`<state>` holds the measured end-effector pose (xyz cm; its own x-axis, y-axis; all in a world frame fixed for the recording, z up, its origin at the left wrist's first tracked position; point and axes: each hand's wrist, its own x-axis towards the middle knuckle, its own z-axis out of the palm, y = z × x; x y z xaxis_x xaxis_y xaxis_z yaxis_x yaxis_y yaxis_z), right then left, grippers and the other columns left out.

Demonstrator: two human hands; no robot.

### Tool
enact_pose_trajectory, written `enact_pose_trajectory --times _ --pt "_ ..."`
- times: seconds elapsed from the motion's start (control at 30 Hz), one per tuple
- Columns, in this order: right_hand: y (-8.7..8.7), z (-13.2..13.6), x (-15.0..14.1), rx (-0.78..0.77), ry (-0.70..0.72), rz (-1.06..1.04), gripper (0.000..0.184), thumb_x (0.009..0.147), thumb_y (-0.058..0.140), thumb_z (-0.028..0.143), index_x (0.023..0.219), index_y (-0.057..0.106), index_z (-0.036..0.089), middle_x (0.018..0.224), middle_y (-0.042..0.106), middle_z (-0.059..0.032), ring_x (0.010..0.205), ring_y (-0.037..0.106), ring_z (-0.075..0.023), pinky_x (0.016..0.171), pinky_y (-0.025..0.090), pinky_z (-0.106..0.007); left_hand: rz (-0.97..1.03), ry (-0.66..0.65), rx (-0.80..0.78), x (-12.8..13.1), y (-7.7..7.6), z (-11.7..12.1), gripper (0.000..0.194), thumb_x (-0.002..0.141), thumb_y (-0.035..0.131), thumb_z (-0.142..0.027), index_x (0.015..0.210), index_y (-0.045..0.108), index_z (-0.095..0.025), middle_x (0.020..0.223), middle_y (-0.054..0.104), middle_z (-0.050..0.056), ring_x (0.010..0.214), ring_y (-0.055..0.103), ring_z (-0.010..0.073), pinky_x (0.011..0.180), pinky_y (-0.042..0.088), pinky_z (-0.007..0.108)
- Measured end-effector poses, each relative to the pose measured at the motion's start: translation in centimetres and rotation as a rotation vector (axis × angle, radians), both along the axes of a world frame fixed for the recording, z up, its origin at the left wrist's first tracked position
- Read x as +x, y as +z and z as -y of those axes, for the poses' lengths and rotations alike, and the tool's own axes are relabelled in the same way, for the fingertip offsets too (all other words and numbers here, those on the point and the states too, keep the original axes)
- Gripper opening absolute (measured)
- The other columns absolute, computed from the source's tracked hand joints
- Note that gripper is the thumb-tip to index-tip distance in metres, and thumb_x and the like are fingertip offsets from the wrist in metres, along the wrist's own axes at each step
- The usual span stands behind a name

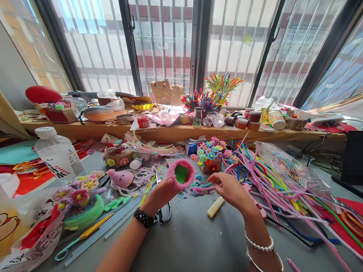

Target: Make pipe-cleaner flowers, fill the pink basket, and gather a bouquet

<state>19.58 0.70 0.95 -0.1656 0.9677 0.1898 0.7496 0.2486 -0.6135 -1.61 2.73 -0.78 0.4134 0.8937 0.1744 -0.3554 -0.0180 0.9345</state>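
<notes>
My left hand (163,192) is wrapped round a pink fuzzy cup (170,173), seemingly wound from chenille stems, its mouth tilted toward me and green showing inside. To the right, my right hand (231,189) hovers with loosely bent fingers slightly apart and nothing visible in them. Below it lies a pale yellow block (215,206). Teal and pink scraps (200,185) are scattered behind the hands. A pair of scissors (165,217) lies partly hidden by my left wrist. Beside my right wrist rests a pink glue gun (256,204) with a black cord.
Chenille stems (272,181) sprawl across the right side. A flower-filled basket (212,166) stands behind my hands. On the left are a pink knitted-looking figure (121,178), bead strings (141,180), a green flower pot (85,213), glue sticks (93,238) and a plastic bottle (58,155).
</notes>
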Motion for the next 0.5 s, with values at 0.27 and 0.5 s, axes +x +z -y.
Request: enact_pose_trajectory --times 0.27,0.5 --pt "-2.9 0.1 -0.1 -0.142 -0.012 0.444 0.026 0.042 0.057 -0.002 0.060 0.062 0.017 0.072 0.060 -0.0090 0.071 0.055 -0.0241 0.056 0.038 -0.028 -0.002 0.007 -0.191 -0.3 -0.1 0.2 0.079 0.051 0.037 -0.078 0.103 0.051 -0.020 0.106 0.056 0.011 0.086 0.055 0.0242 0.067 0.044 0.033" --pt "-2.1 -0.4 -1.4 -0.155 0.068 0.385 0.011 0.055 0.059 0.011 0.061 0.055 0.019 0.070 0.060 -0.0046 0.067 0.054 -0.0188 0.052 0.035 -0.024 0.002 -0.026 -0.280 0.2 1.4 0.9 0.082 0.057 0.023 -0.078 0.107 0.051 -0.020 0.089 0.060 0.009 0.072 0.054 0.0206 0.061 0.042 0.033"
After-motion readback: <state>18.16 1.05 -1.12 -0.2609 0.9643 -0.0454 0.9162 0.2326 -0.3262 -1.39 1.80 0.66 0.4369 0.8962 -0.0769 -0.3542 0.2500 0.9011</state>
